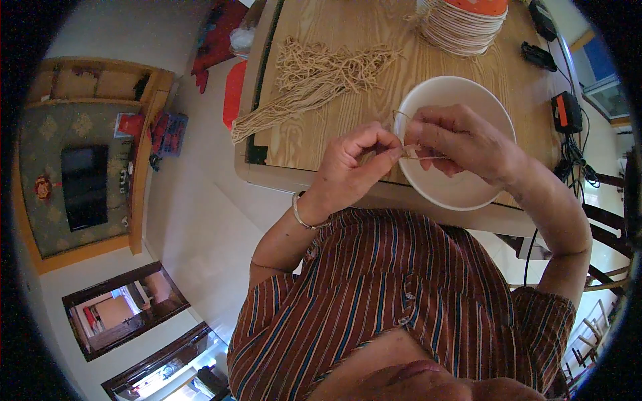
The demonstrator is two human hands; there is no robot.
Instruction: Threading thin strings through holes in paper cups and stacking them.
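Observation:
My left hand [358, 158] pinches a thin tan twine [421, 158] between thumb and forefinger. My right hand [465, 142] has its fingers curled on the same strand, close to the left fingertips. A small loop of the twine stands up between the two hands. Both hands are over the near left rim of a white bowl [461, 195], and the right one hides part of its inside. A loose bundle of tan twine [321, 80] lies on the wooden table [289, 152], beyond my left hand.
At the far side of the table stands a round coil of pale cord [461, 30] with an orange top [478, 5]. Along the right edge are black adapters [538, 57], an orange-and-black box [567, 112] and tangled cables [576, 170]. A red stool [234, 93] is past the left edge.

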